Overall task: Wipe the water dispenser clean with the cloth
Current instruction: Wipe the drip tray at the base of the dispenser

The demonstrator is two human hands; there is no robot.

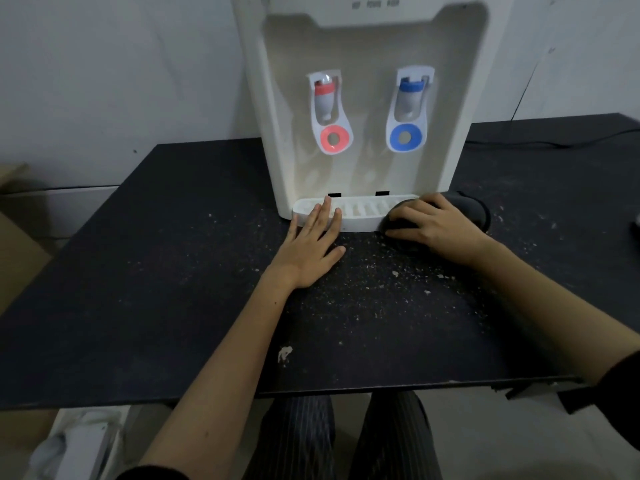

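A white water dispenser stands at the back of a black table. It has a red tap on the left and a blue tap on the right. Its white drip tray juts out at the bottom. My left hand lies flat, its straight fingers resting on the tray's left end. My right hand presses a dark cloth against the tray's right end, fingers spread over it.
The tabletop is speckled with pale crumbs and a white chip near its front edge. A cable runs along the back right. Cardboard boxes stand at the left, and a white object lies on the floor below.
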